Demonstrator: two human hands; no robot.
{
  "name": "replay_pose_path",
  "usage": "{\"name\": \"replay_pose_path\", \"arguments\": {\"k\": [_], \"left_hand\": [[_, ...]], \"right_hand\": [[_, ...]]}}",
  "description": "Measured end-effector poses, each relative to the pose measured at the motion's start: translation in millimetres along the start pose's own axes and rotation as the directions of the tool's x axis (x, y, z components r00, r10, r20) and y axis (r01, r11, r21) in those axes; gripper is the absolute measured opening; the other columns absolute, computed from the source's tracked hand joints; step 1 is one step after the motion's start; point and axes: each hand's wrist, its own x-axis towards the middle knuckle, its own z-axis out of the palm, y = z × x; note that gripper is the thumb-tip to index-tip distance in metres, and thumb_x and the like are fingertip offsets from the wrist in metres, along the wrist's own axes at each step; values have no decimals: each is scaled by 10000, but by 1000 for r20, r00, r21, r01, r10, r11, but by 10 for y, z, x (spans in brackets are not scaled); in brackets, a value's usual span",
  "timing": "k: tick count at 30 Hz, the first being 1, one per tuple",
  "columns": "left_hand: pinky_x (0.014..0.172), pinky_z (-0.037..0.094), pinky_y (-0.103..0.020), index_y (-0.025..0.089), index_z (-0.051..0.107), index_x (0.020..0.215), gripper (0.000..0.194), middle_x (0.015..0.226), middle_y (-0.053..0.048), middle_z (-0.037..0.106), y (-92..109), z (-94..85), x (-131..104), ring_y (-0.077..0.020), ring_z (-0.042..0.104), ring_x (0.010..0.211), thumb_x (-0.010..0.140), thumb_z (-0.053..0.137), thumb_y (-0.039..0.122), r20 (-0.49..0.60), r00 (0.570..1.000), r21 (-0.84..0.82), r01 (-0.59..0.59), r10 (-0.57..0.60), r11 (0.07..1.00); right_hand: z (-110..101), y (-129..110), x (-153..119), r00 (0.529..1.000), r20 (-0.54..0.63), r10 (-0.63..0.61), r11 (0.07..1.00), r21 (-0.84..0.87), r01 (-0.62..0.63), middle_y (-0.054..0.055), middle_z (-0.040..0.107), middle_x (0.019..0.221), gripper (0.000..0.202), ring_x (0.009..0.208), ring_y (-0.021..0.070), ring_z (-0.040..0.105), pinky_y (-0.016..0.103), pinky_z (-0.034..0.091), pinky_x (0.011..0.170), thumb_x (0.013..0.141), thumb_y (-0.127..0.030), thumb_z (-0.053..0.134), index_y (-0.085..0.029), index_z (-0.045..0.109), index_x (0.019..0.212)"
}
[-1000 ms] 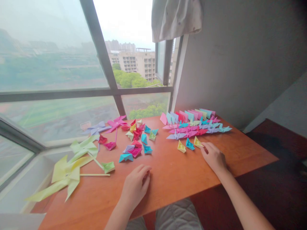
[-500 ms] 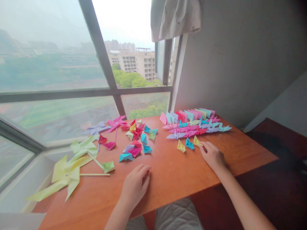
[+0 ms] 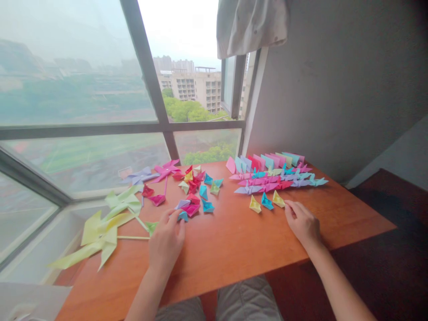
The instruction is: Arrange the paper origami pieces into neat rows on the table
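My left hand (image 3: 167, 238) hovers over the left side of the table, fingers curved and apart, its fingertips at a blue paper boat (image 3: 183, 216). Part of that boat is hidden behind the fingers, and contact is unclear. Close by lie a magenta paper boat (image 3: 191, 209), another blue boat (image 3: 207, 207) and a green folded piece (image 3: 152, 228). On the right, a yellow boat (image 3: 255, 204), a blue boat (image 3: 267, 201) and a second yellow boat (image 3: 278, 199) form a short row. Beside that last boat's right tip is my right hand (image 3: 303, 224), thumb and forefinger slightly apart.
Behind the short row stand several rows of paper cranes (image 3: 264, 183) and folded cards (image 3: 267, 161). Paper pinwheels (image 3: 107, 229) lie along the window side of the wooden table (image 3: 227, 254). A grey wall (image 3: 327, 102) rises at the right.
My left hand has moved left and forward from bare tabletop to the blue boat. My right fingertips have shifted slightly right from the yellow boat. The view has turned a little left.
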Motion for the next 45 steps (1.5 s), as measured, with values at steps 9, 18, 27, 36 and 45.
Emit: {"name": "replay_pose_path", "arguments": {"k": [9, 18, 27, 36, 45], "left_hand": [[764, 494, -338, 205, 675, 1037, 235, 1046, -75, 701, -113, -73, 140, -269, 620, 1000, 919, 473, 188, 148, 985, 259, -121, 84, 958], [677, 481, -283, 179, 699, 964, 226, 829, -39, 724, 121, -99, 39, -197, 648, 745, 871, 499, 230, 210, 975, -366, 13, 69, 931], [607, 430, -220, 165, 718, 893, 198, 737, -17, 702, 530, -64, -163, -147, 603, 656, 827, 531, 177, 515, 812, -627, 139, 275, 766], [650, 481, -240, 176, 678, 1072, 265, 861, -43, 723, 404, -42, -263, -166, 640, 728, 904, 535, 323, 458, 865, -701, 211, 203, 681], [641, 500, -275, 201, 684, 1028, 250, 827, -42, 723, 199, 102, -407, -173, 644, 651, 897, 483, 271, 255, 962, -491, 40, 100, 870]], "right_hand": [[-174, -196, -134, 995, 30, -96, 992, 86, 93, 62, 732, 922, 216, 802, 166, 689, 257, 493, 785, 951, -238, 510, -175, 692, 1051], [-381, -1091, -357, 970, 149, -193, 880, 462, 104, 59, 702, 960, 218, 879, 169, 670, 288, 517, 819, 943, -149, 511, -196, 610, 1132], [-444, -1958, -205, 865, 282, -415, 729, 672, 130, 56, 670, 922, 313, 833, 195, 623, 312, 495, 718, 922, -194, 538, -213, 562, 1233], [-409, -1778, -276, 916, 182, -357, 741, 653, 159, 25, 648, 775, 115, 718, 152, 592, 273, 442, 665, 946, -185, 537, -205, 640, 993], [-431, -528, 93, 982, -42, 183, 952, 258, -166, 41, 700, 779, 211, 638, 140, 611, 249, 454, 655, 922, -354, 580, -179, 695, 894]]}}
